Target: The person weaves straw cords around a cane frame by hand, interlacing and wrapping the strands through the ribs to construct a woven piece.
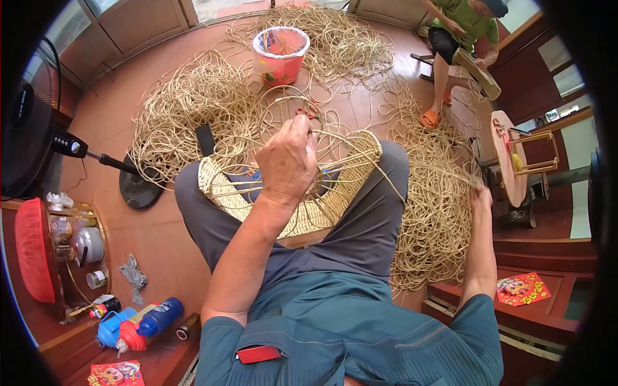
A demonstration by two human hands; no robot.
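Note:
A woven cord piece [308,217] in a curved shape lies across my thighs, with cords stretched between its two ends. Over its middle, my left hand [290,154] is closed, fingers pinched on a pale cord [344,136] that loops out to both sides. The back of this hand hides part of the cords behind it. Far out to the right, my right hand [477,192] is raised beside a big heap of loose cord [432,225]. Motion blur smears its fingers, so what they hold is unclear.
A pink bucket [281,64] stands ahead among more cord heaps [199,109]. A fan [38,128] is at left, near bottles [161,316] and a shelf. At upper right a seated person [473,32] holds a board-like piece, near a round stool [508,157].

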